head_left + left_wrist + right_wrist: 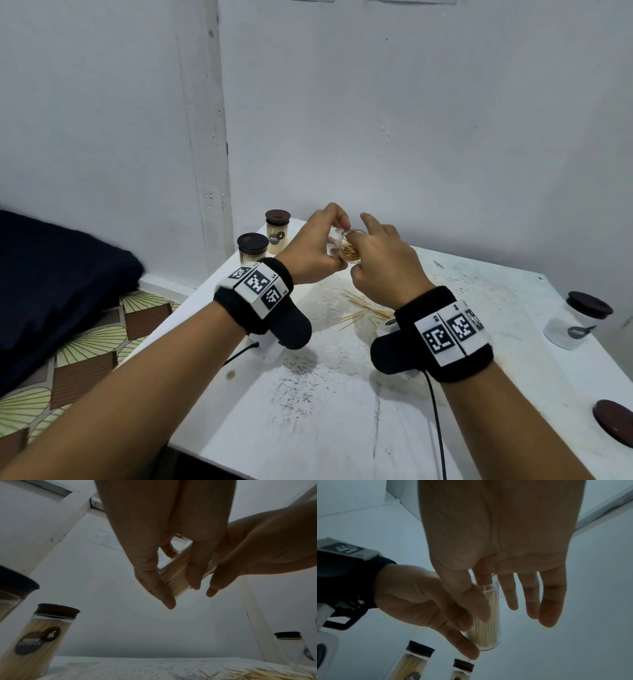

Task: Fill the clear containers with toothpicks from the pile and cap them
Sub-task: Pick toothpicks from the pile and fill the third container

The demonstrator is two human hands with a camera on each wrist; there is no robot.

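Cap (615,422) of dark brown plastic lies flat at the table's (342,411) near right edge, loose and unclaimed. Beyond it on the right stands 1 clear container (568,325), capped but seemingly holding no toothpicks, with a small grey object showing through or against its wall. Nearer the middle, the pile of toothpicks (364,310) is thin and scattered just beneath the right wrist. Above it both hands meet in the air around the container being filled (346,248), tilted with its open mouth toward the camera and the stick ends packed almost across it. The left hand (310,246) grips that container round its wall, thumb on one side and fingers curled on the other. The right hand (383,263) is spread and loose; its thumb and index finger close at the mouth on what looks like 1 or 2 toothpicks, though the pinch is partly hidden. The tube is probably light, rigid and smooth, so a hold round the middle of the wall seems safest; squeezing near the rim would crowd the opening. The sticks are light, stiff and brittle, best taken in small aligned bunches and slid in lengthwise. Farthest back, 2 filled containers (277,233) with dark caps stand side by side near the wall.
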